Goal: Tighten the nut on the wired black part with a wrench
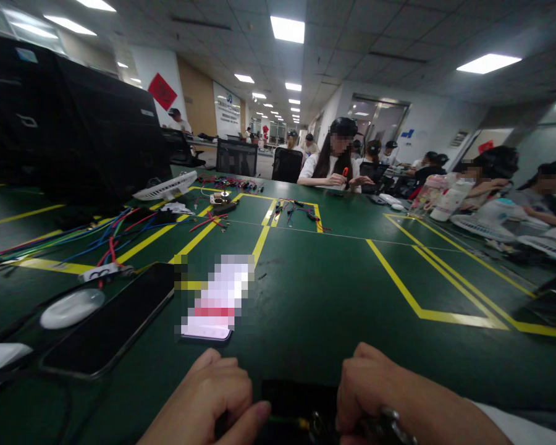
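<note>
My left hand [213, 395] is at the lower edge of the view, its fingers curled in and the thumb stretched toward the middle. My right hand [375, 386] is across from it, also with bent fingers. Between and below them lies a dark item [296, 395] with small shiny metal and yellowish bits, too dim to name. Something metallic [391, 423] glints under my right hand. Whatever either hand grips is hidden by the fingers. Just beyond my left hand, a phone with a lit screen [220, 296] lies on the green tabletop [324, 296].
At left lie a dark-screened phone [115, 321], a white rounded case [73, 309] and coloured wires [111, 238]. A large black computer case [74, 123] stands behind them. Cable bundles [296, 213] lie farther off. A person [333, 161] sits opposite; bottles [449, 201] stand at right.
</note>
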`<state>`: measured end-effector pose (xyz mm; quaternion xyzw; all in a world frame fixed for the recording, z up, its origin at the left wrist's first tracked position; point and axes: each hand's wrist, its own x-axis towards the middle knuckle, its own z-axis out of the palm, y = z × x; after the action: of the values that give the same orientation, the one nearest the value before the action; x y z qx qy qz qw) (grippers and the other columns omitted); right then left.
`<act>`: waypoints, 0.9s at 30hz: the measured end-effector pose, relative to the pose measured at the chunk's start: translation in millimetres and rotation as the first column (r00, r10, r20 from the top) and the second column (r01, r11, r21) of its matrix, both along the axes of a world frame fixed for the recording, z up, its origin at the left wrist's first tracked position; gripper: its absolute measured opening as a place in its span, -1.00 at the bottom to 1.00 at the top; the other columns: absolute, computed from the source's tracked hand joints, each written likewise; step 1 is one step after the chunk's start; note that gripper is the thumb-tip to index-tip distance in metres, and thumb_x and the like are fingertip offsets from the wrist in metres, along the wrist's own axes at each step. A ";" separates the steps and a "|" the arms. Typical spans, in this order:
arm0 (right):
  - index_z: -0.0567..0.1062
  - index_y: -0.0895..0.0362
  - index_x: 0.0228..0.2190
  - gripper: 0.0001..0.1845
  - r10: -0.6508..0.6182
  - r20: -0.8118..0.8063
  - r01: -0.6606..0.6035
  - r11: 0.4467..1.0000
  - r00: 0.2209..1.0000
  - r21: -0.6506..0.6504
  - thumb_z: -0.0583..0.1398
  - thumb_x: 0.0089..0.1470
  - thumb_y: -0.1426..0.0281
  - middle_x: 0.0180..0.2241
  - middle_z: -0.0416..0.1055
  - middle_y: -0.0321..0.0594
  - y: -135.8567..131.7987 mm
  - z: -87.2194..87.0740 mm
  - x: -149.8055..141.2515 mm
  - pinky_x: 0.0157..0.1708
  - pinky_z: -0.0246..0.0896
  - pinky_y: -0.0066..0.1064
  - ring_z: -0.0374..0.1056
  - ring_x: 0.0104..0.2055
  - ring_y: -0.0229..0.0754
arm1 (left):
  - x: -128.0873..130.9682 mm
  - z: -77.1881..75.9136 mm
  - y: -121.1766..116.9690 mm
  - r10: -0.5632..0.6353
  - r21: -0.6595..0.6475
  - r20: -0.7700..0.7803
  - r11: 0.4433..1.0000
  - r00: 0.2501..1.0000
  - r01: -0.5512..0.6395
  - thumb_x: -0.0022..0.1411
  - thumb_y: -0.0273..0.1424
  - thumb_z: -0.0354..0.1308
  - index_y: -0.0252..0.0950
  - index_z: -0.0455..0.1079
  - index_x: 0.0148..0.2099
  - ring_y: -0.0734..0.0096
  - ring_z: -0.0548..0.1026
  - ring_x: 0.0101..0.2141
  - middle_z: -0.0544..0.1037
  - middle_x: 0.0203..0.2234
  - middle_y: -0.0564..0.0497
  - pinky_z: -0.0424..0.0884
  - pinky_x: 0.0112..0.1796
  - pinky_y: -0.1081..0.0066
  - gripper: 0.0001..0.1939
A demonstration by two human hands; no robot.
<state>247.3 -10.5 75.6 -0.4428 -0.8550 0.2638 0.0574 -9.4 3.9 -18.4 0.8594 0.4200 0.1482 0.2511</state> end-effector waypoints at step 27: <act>0.48 0.04 -0.38 -0.73 -0.143 -0.177 0.148 0.989 0.974 0.014 0.33 0.08 0.13 -0.49 0.39 -0.34 1.9 6.0 2.1 -0.42 0.24 -0.48 0.32 -0.44 -0.21 | -3.2 -7.0 0.5 -0.044 0.043 0.034 0.998 0.998 0.042 0.42 -0.28 -0.02 -0.26 0.26 -0.50 0.40 0.45 -0.41 0.50 -0.54 0.15 0.19 -0.25 0.35 -0.60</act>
<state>249.3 -8.6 81.7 -0.4784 -0.8153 0.2855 0.1576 -12.6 4.5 -25.4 0.8707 0.3937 0.1668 0.2432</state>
